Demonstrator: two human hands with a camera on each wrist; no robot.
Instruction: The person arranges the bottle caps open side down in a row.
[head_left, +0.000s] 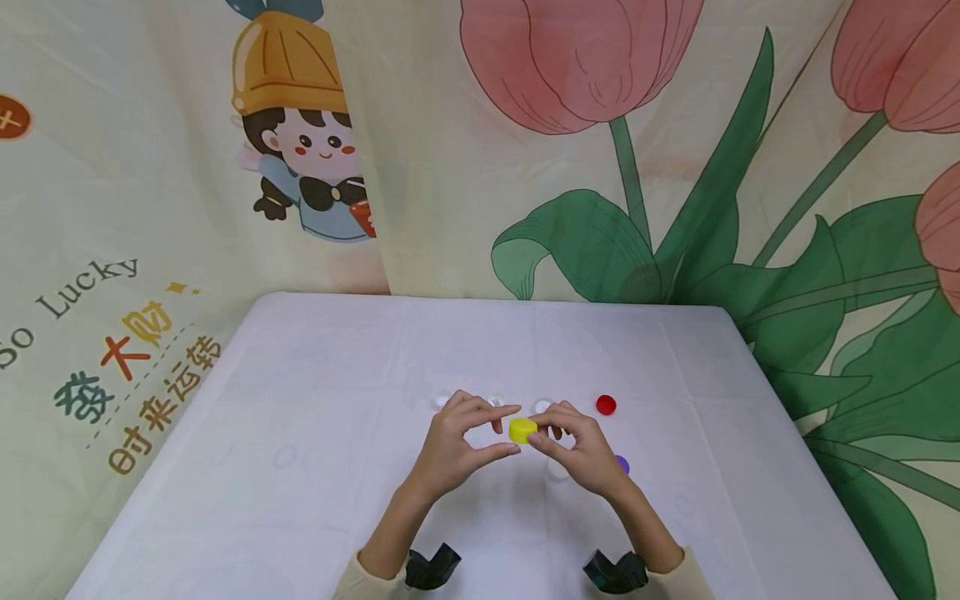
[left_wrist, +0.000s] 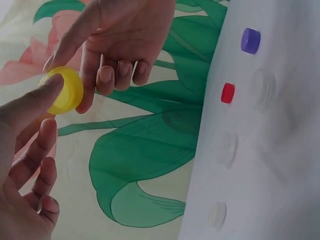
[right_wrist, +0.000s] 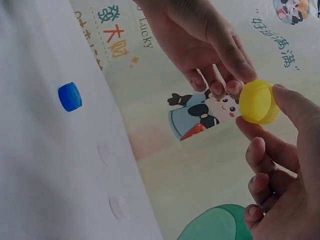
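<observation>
The right hand (head_left: pixel 589 456) grasped a yellow cap (head_left: pixel 522 431) between thumb and forefinger, holding it up over the white tabletop (head_left: pixel 360 350). The left hand (head_left: pixel 450 442) stood opposite, its thumb and forefinger spread about the same cap without gripping it; whether a fingertip touched the rim could not be told.

Other caps lay around and below. A red cap (head_left: pixel 606 405) sat on the tabletop just beyond the right hand and to its right, and a purple cap (head_left: pixel 623 464) showed past that hand's outer side, partly hidden by it. Several pale translucent caps (left_wrist: pixel 262 90) were spread over the same surface, hard to pick out against the white; in the head view the hands overlapped some of them. A blue cap (right_wrist: pixel 70 97) showed in the right wrist view. A dark wrist mount (head_left: pixel 432 568) was worn at each wrist.

The tabletop's far edge ran well beyond the hands, in front of a printed backdrop (head_left: pixel 427 167). Both side edges lay well apart from the hands, the left one farther off. White surface stretched to either side and behind the caps, so there was room sideways; low down, the scattered caps stood in the way.
</observation>
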